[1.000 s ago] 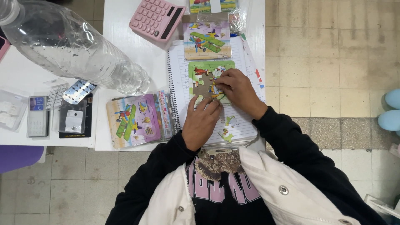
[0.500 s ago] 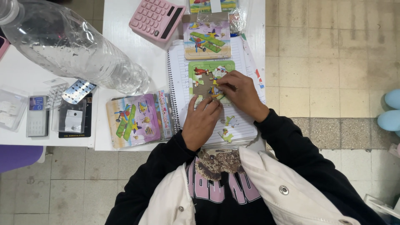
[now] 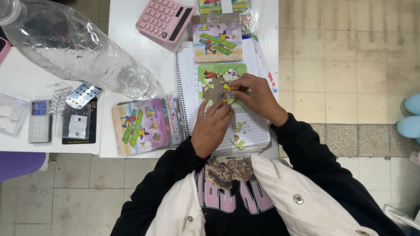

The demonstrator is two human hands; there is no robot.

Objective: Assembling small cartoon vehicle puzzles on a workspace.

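A green-framed jigsaw puzzle board (image 3: 209, 75) lies on a spiral notebook (image 3: 189, 74) on the white table (image 3: 131, 52). My right hand (image 3: 253, 97) rests on the board's right part, its fingertips pinching a small puzzle piece at the picture's middle. My left hand (image 3: 211, 126) lies flat on the board's lower edge, fingers pointing up and pressing on it. Two loose puzzle pieces (image 3: 239, 133) lie on the notebook just below my hands. Much of the board is hidden under my hands.
A second airplane puzzle (image 3: 218, 41) lies above the board. A stack of wrapped puzzles (image 3: 142, 126) sits at the left, a pink calculator (image 3: 165, 19) and a large clear plastic bottle (image 3: 74, 50) lie farther back. Blister packs and small boxes (image 3: 61, 116) sit far left.
My right hand has slid slightly left over the board with the piece. My left hand has stayed at the lower edge.
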